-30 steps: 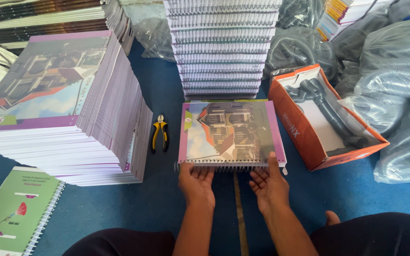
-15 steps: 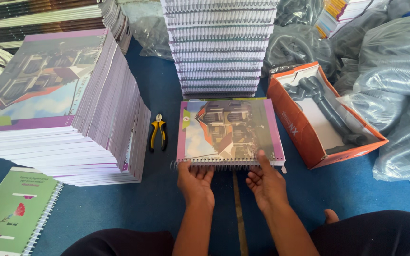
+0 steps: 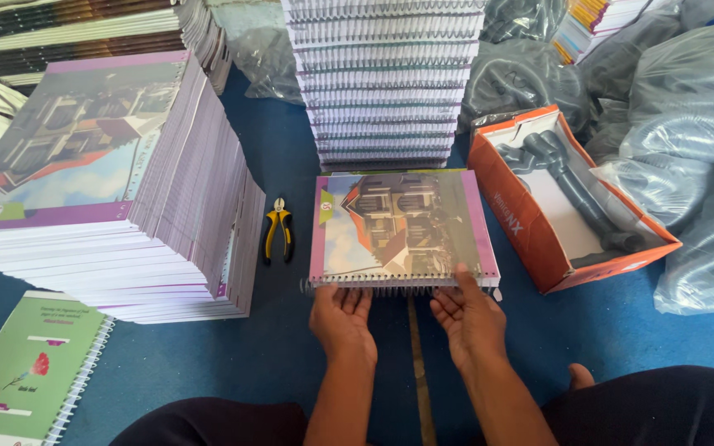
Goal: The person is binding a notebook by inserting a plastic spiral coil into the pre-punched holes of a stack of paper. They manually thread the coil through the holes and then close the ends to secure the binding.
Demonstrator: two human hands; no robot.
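A notebook with a purple-edged cover showing a house lies flat on the blue floor in front of me, its wire spiral binding along the near edge. My left hand rests palm up under the spiral's left half, fingers touching the coil. My right hand is at the spiral's right half, fingertips on the cover's near edge. Neither hand grips anything firmly.
A tall stack of unbound purple-covered books stands at the left. Bound spiral notebooks are piled behind. Yellow-handled pliers lie between. An orange box with dark coils sits right, plastic bags beyond. A green notebook lies near left.
Both hands have shifted slightly along the spiral edge; the right hand's fingers moved up onto the cover's near edge. The notebook stays in place.
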